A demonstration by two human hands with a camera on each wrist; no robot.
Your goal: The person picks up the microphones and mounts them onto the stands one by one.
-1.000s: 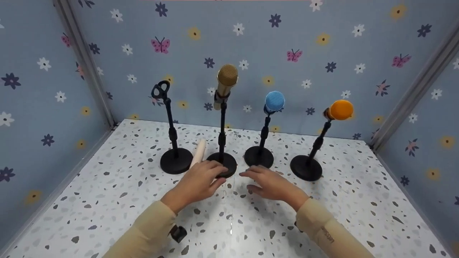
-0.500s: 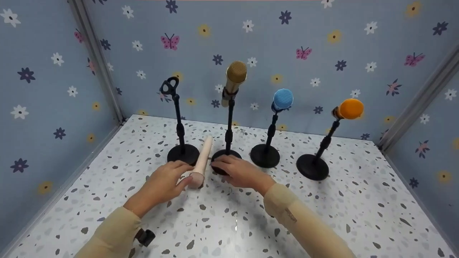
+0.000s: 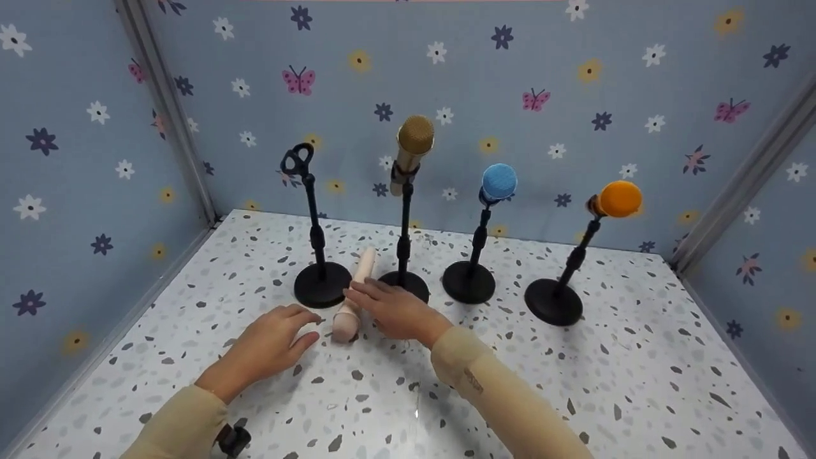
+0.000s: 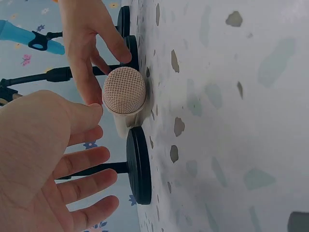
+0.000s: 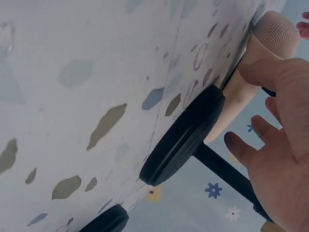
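Observation:
A pale pink microphone (image 3: pixel 345 326) lies on the table, its mesh head (image 4: pixel 124 91) toward me. It rests between the leftmost black stand (image 3: pixel 319 284), whose clip holds nothing, and the stand with a gold microphone (image 3: pixel 415 137). My right hand (image 3: pixel 401 312) reaches over the pink microphone's body from the right, thumb at its side and fingers loosely bent; a firm hold is not visible. My left hand (image 3: pixel 261 344) hovers left of the mesh head, its fingers spread and holding nothing. The right wrist view shows the microphone body (image 5: pixel 236 99) partly behind my right thumb.
Right of the gold microphone stand two more black stands, one with a blue-topped microphone (image 3: pixel 499 182) and one with an orange-topped microphone (image 3: pixel 619 199). Flower-patterned walls (image 3: pixel 561 102) enclose the speckled white table (image 3: pixel 612 382) at the back and sides.
My right hand has moved left, from beside the blue-topped microphone's base to over the pink microphone. My left hand has drawn back to the left, away from it.

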